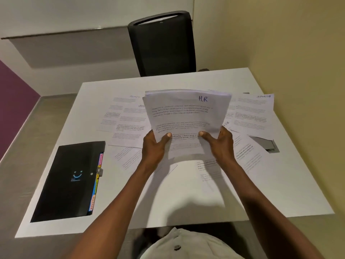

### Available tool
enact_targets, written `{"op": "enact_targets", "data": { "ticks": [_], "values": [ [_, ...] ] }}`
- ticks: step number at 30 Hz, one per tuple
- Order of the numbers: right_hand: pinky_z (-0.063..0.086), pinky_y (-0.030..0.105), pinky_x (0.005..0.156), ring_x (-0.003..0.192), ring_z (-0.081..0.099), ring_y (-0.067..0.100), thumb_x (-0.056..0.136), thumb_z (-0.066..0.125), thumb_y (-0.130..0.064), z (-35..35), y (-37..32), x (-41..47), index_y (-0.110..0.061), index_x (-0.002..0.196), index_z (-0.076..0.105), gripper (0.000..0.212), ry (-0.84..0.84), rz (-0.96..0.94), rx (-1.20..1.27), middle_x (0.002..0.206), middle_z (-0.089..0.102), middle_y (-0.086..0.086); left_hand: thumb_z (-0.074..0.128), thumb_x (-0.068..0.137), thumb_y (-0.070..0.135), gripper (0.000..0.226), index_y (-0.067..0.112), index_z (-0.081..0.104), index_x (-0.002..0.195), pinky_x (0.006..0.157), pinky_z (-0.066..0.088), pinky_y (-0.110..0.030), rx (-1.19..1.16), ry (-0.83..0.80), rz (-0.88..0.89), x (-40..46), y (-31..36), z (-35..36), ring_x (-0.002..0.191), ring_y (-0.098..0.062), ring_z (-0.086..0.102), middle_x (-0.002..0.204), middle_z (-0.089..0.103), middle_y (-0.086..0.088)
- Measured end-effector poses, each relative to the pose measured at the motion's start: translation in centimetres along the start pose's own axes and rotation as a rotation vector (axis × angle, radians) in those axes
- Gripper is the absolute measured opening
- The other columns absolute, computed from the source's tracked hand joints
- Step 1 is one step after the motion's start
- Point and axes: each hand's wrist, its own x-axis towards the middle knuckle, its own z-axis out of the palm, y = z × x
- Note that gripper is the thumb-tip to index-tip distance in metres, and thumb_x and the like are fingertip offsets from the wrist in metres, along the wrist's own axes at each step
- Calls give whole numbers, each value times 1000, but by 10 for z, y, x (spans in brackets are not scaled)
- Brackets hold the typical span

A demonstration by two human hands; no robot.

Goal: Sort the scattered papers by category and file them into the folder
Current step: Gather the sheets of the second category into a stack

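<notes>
Holding a stack of papers [186, 116] up above the table [186, 202], the person grips its lower edge with both hands. The left hand [155, 146] grasps the lower left corner, its thumb laid across the front sheet and its fingers curled behind, out of sight. The right hand [218, 144] takes the lower right corner in the same way, thumb on the front and fingers hidden behind the stack. The top sheet faces the camera, printed with paragraphs of text and marked "HR" by hand in blue near its upper right corner. The edges of several sheets show fanned slightly at the top of the stack.

Beneath and around the held stack, more scattered papers [128, 116] lie overlapping on the white table: a group to the left, a group to the right whose far sheet [261, 105] is headed "SPORTS", and others near the forearms. A grey object [268, 143] pokes out from under the right-hand group.

The black folder [69, 176] lies flat at the table's near left corner, well apart from both hands, with coloured tabs [97, 182] showing along its right edge and a small smile mark on its cover. A black chair [162, 43] stands at the far side of the table.
</notes>
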Motion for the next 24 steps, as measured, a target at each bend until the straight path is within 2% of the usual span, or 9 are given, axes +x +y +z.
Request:
{"op": "enact_targets", "data": {
  "ticks": [3, 6, 9, 11, 14, 17, 20, 24],
  "values": [
    [55, 18, 69, 86, 69, 4, 78, 80, -16, 0, 19, -6, -14, 113, 67, 38, -54, 81, 17, 101, 73, -4, 80, 82, 18, 34, 22, 68, 114, 75, 56, -18, 20, 1, -61, -5, -19, 0, 93, -4, 70, 105, 74, 11],
    [56, 24, 70, 87, 71, 8, 78, 79, -12, 1, 39, -12, -18, 109, 67, 33, -114, 131, -2, 99, 73, -5, 83, 78, 13, 37, 19, 68, 111, 68, 55, -17, 31, 7, -129, -10, -36, 2, 91, -7, 71, 104, 74, 5],
    [54, 19, 67, 88, 70, 9, 81, 76, -14, 5, 46, -16, -21, 106, 68, 28, -118, 145, -28, 97, 73, -9, 79, 82, 11, 31, 16, 68, 111, 63, 53, -12, 31, 46, -158, -10, -41, 9, 94, -13, 70, 102, 73, 5],
    [53, 15, 64, 90, 69, 11, 82, 75, -14, 8, 37, -15, -21, 108, 67, 28, -115, 139, -7, 97, 72, -9, 77, 84, 14, 29, 16, 68, 111, 67, 55, -17, 27, 85, -144, -6, -38, 12, 95, -15, 70, 101, 73, 6],
    [53, 12, 65, 91, 67, 5, 83, 74, -16, 8, 25, -9, -20, 113, 65, 31, -103, 113, 23, 100, 70, -8, 78, 84, 20, 29, 20, 68, 111, 76, 57, -28, 1, 130, -101, 2, -31, 11, 95, -12, 70, 102, 74, 7],
    [53, 14, 66, 91, 68, 10, 82, 75, -11, 11, 32, -9, -19, 110, 66, 31, -115, 146, 60, 100, 71, -5, 78, 84, 19, 31, 18, 67, 114, 73, 56, -21, 33, 116, -122, 1, -40, 10, 94, -9, 69, 102, 73, 7],
    [46, 5, 56, 83, 64, 17, 82, 71, 3, 19, 51, -19, -1, 114, 63, 34, -127, 241, 15, 99, 66, 6, 72, 89, 18, 35, 10, 64, 122, 77, 52, -25, 132, 67, -197, -2, -65, 13, 105, -22, 67, 112, 71, -3],
    [47, 5, 57, 92, 66, 21, 81, 75, -7, 23, 47, -5, -7, 116, 63, 36, -61, 202, -52, 99, 67, 1, 64, 95, 22, 30, 14, 63, 124, 73, 49, -20, 193, 36, -147, 11, -51, 10, 100, -17, 66, 111, 69, 2]
  ]
}}
